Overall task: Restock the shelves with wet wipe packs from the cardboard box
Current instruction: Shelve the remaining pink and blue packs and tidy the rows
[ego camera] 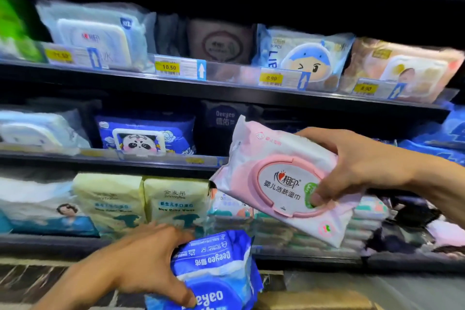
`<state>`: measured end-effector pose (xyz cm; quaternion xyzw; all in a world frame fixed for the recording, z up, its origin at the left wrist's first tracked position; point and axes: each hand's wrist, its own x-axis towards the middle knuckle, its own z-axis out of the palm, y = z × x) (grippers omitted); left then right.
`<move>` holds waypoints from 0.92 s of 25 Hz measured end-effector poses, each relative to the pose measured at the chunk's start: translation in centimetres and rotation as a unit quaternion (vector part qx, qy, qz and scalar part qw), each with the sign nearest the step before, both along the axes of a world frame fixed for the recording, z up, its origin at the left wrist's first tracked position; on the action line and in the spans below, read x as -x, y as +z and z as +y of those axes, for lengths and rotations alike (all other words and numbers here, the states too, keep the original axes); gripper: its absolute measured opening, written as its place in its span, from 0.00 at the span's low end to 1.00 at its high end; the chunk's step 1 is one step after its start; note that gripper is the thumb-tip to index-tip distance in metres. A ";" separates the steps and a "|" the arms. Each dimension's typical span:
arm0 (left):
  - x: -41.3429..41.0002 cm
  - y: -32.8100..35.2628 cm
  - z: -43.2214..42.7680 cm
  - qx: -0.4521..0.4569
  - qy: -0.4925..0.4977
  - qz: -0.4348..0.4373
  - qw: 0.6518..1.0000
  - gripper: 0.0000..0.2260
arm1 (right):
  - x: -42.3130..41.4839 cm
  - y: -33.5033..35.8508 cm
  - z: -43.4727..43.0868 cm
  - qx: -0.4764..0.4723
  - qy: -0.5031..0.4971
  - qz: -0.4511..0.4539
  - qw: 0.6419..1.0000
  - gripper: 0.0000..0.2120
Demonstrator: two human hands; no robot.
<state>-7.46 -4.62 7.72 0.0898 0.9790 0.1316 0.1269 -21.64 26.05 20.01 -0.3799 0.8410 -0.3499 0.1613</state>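
Observation:
My right hand grips a pink and white wet wipe pack with a round pink lid, held tilted in front of the middle shelf. Low in the view, my left hand holds a blue Deeyeo wet wipe pack by its left edge, printed side up and upside down to me. A strip of cardboard box shows at the bottom right, mostly hidden.
Three dark shelves hold wet wipe packs: a blue panda pack, pale yellow packs, a cartoon-face pack. Yellow price tags line the top shelf edge. A dark gap sits on the middle shelf behind the pink pack.

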 end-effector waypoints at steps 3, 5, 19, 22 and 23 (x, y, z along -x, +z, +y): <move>-0.8 2.0 -1.0 -0.016 0.009 0.041 0.999 0.27 | 0.4 1.3 -1.2 -0.003 -0.002 0.037 0.999 0.37; -1.2 3.4 -1.4 0.000 0.008 0.084 0.996 0.30 | 0.3 2.4 -2.0 0.001 -0.001 0.064 0.998 0.38; -0.3 9.0 -3.4 0.048 0.014 0.124 0.991 0.28 | 1.2 13.9 -11.0 0.010 0.011 0.211 0.977 0.31; 0.8 9.7 -4.4 0.071 0.005 0.124 0.990 0.30 | 1.9 15.2 -12.5 0.015 0.013 0.192 0.981 0.29; 1.1 10.0 -4.7 0.080 0.004 0.124 0.989 0.31 | 2.1 15.4 -13.0 0.013 0.013 0.199 0.980 0.29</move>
